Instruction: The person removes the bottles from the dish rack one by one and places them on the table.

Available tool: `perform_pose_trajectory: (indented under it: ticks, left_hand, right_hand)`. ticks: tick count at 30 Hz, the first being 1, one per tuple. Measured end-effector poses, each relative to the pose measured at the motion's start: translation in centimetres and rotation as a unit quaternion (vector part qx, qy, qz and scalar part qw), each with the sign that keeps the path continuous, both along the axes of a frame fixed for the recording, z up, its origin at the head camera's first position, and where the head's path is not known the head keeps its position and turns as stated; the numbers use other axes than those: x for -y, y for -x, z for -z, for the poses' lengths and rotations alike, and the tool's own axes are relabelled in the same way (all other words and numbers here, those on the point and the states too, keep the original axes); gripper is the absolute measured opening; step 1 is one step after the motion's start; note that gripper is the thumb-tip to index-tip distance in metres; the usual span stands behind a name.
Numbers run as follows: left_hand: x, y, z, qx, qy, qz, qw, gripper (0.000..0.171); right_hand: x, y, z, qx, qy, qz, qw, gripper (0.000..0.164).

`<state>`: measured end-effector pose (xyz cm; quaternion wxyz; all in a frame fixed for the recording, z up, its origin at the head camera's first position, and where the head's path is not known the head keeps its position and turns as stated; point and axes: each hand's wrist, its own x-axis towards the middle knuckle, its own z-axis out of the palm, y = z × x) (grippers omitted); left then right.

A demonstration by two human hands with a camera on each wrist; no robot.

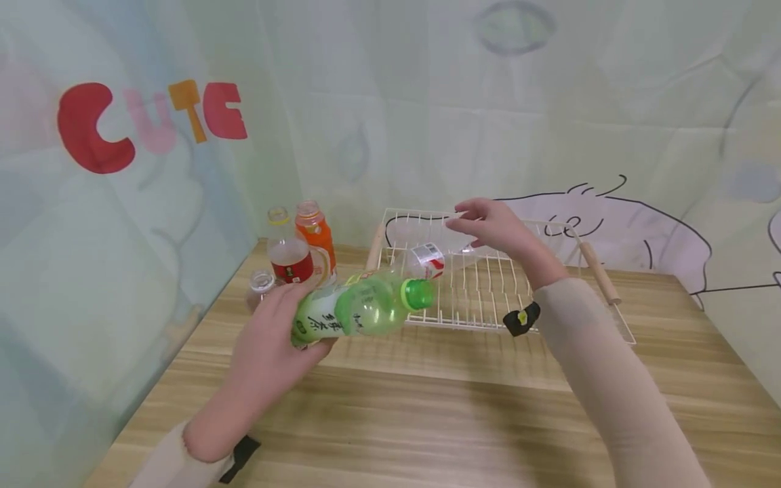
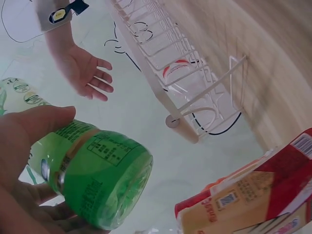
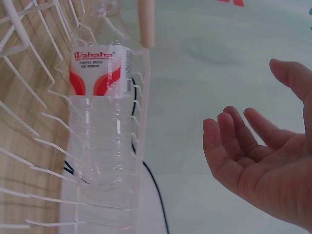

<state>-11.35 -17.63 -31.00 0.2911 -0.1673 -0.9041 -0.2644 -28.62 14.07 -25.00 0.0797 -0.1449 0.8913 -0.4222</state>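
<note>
My left hand (image 1: 271, 332) grips a green tea bottle (image 1: 372, 308) around its label and base. The bottle lies nearly level above the table, its open green neck pointing right. Over the back part of a white wire rack (image 1: 466, 327), my right hand (image 1: 494, 225) hovers with relaxed fingers and holds nothing. Beneath it, a clear plastic water bottle (image 1: 425, 261) with a red and white label lies on its side in the rack. The right wrist view shows this water bottle (image 3: 100, 122) apart from the right hand (image 3: 263, 156).
Left of the rack stand a bottle with a red label (image 1: 291, 261), an orange-wrapped bottle (image 1: 317, 234) and another clear bottle (image 1: 262, 280), partly hidden by my left hand. Wooden handles (image 1: 600, 272) flank the rack. Printed curtains (image 1: 396, 135) hang behind the wooden table (image 1: 427, 420).
</note>
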Motion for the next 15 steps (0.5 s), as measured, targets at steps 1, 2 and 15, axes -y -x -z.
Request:
perform_pose_trajectory:
  ticks: [1, 2, 15]
  left_hand:
    - [0.1, -0.2, 0.1, 0.009, -0.008, -0.001, 0.9999, 0.071]
    - [0.2, -0.5, 0.2, 0.017, -0.015, -0.003, 0.9997, 0.069]
    - [1.5, -3.2, 1.9, 0.115, -0.087, -0.072, 0.9869, 0.061]
  right_hand:
    - [0.0, 0.2, 0.2, 0.018, 0.011, 0.009, 1.000, 0.058]
    - [0.0, 0.3, 0.5, 0.034, 0.023, 0.018, 0.999, 0.058]
    - [1.7, 1.1, 3.2, 0.160, 0.150, 0.142, 0.965, 0.065]
